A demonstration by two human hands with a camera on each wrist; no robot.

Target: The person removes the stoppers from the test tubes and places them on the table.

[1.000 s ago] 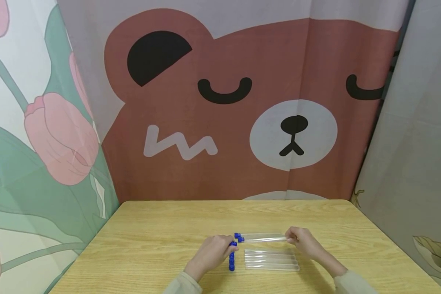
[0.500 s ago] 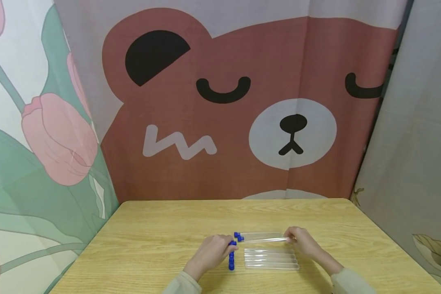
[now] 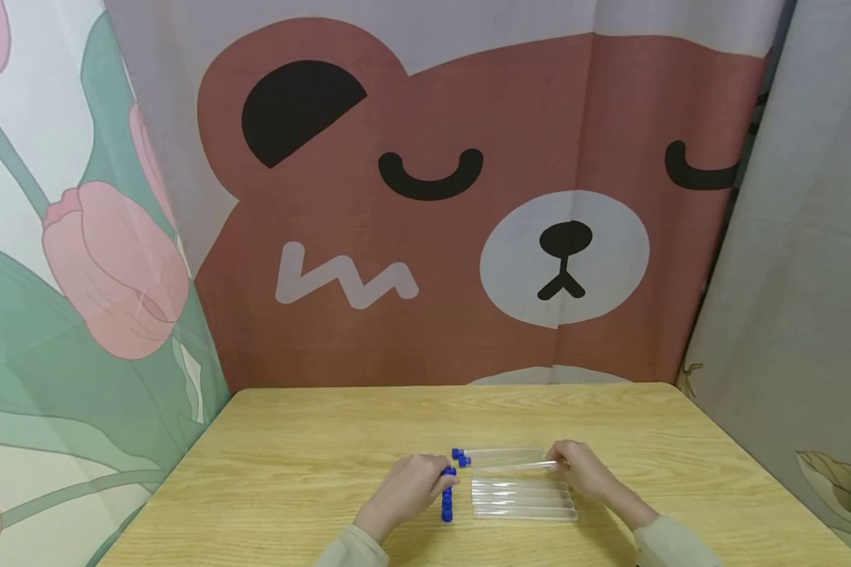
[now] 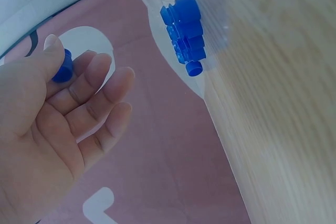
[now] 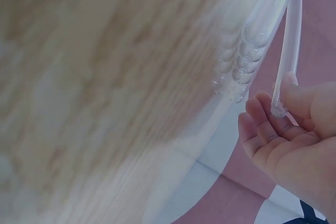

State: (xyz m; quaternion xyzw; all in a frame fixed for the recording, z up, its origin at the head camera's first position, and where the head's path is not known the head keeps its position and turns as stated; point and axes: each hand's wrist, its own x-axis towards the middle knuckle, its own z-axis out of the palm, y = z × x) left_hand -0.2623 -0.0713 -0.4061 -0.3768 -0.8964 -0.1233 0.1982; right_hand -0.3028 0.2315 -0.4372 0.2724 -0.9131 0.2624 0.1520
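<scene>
My left hand point(image 3: 410, 484) pinches a blue cap point(image 4: 64, 67) between thumb and forefinger, with its other fingers loosely bent. Below it, a line of blue caps point(image 3: 447, 505) stands on the table. A clear test tube point(image 5: 289, 45) is pinched near its rounded end by my right hand point(image 3: 583, 466). The tube's other end points left towards the held cap, apart from it. Several clear test tubes point(image 3: 523, 502) lie side by side between the hands, to the right of the caps. Behind them lie two tubes with blue caps point(image 3: 464, 461) on their left ends.
The wooden table point(image 3: 312, 425) extends around both hands. A curtain with a bear print point(image 3: 440, 331) hangs behind its back edge. Further curtains, a tulip-print one point(image 3: 113, 268) and a pale one point(image 3: 787, 315), hang at the sides.
My right hand has shifted very slightly, bringing the held tube a little nearer the row of tubes. My left hand has stayed in place with the cap.
</scene>
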